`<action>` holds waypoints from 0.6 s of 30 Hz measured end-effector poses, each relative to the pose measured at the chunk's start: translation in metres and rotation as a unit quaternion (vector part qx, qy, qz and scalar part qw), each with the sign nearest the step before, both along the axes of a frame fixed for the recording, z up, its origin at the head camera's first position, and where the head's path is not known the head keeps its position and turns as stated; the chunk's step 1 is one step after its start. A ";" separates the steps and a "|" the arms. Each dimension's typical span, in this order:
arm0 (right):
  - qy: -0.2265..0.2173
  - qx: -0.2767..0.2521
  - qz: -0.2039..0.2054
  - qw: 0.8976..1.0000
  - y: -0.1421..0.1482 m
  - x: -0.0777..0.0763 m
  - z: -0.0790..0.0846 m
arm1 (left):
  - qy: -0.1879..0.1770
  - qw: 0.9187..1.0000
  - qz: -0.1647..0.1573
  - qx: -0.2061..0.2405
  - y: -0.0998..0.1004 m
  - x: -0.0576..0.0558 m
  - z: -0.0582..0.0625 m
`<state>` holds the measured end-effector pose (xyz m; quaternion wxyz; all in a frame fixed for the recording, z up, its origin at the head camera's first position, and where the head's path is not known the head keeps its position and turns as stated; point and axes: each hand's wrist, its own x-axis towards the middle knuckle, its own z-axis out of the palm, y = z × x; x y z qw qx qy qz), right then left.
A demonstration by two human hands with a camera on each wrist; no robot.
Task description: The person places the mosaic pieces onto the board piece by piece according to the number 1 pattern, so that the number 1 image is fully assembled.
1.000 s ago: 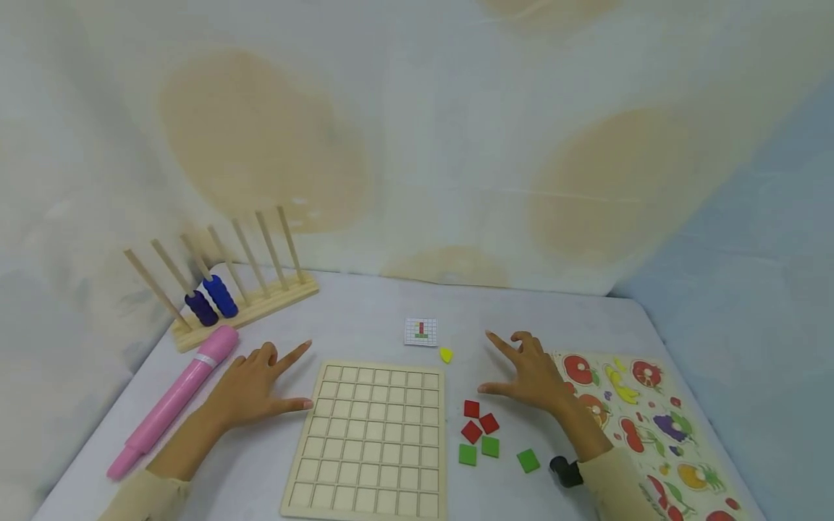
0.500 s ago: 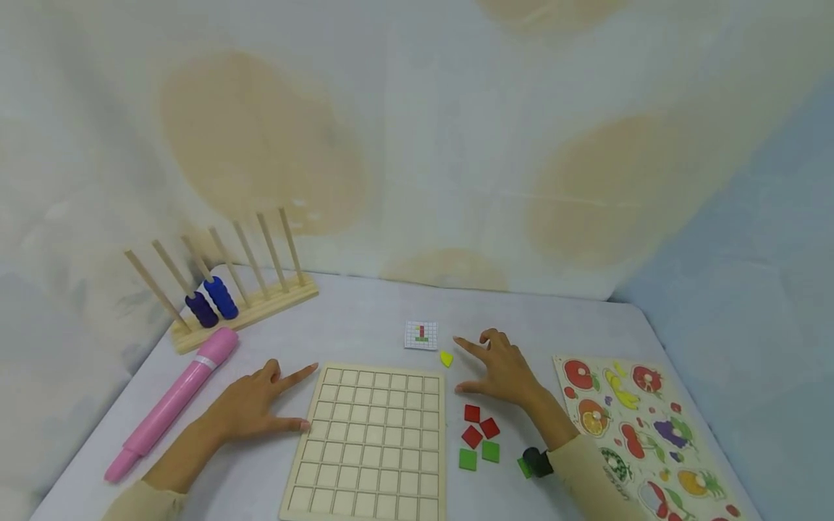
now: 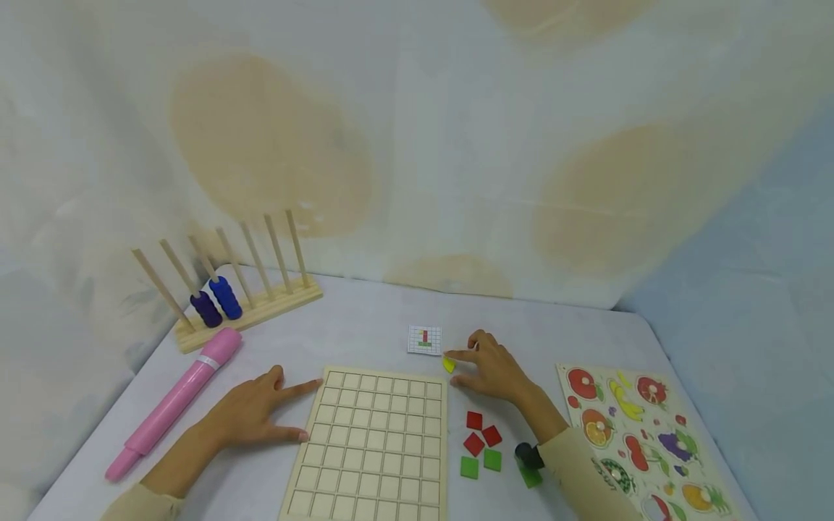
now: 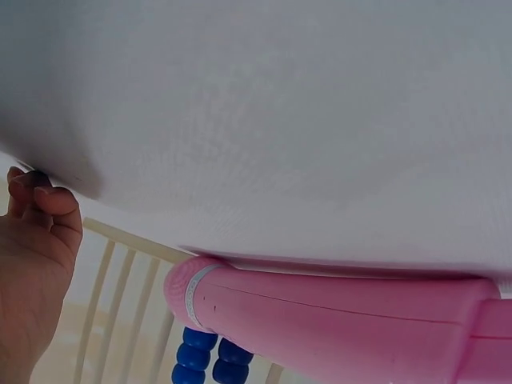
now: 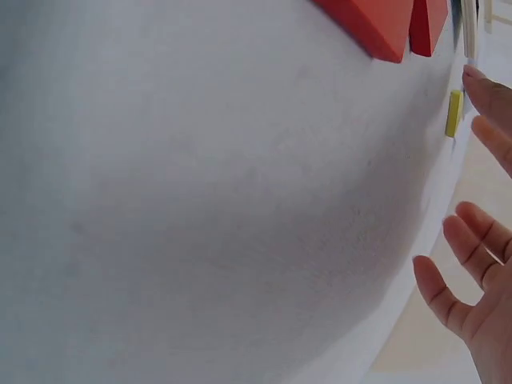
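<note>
Covered and Cropped

In the head view, the right hand (image 3: 490, 370) is partly covering the small flat yellow piece (image 3: 449, 365); a black wrist device (image 3: 528, 456) is overlapping a green square tile (image 3: 531, 477). The bottom edge is cropping the pale wooden grid board (image 3: 368, 441).

- Left sleeve (image 3: 142, 504): pale beige cloth, lightly creased, its cuff edge lying above the wrist; only the end portion shows in the head view.
- Right sleeve (image 3: 580, 470): matching beige, long and close-fitting, narrowing towards the forearm.
- Wrist fitting (image 3: 526, 456): black and compact, with a rounded, stubby outline, beside the right cuff; finer detail is too small to tell.
- Left grip (image 3: 253, 411), right grip (image 3: 490, 370): bare hands, slender fingers.
</note>
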<state>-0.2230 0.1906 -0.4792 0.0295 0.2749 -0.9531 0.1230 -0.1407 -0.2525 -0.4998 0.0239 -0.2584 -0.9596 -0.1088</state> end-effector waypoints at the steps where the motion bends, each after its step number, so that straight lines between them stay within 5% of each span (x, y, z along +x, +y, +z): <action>1: 0.000 0.002 0.002 1.000 0.000 0.000 0.000 | 0.000 1.000 -0.001 0.000 0.000 0.000 0.000; 18: -0.020 -0.043 -0.039 0.998 0.006 0.004 -0.007 | 0.006 1.000 -0.011 0.006 -0.003 -0.003 -0.002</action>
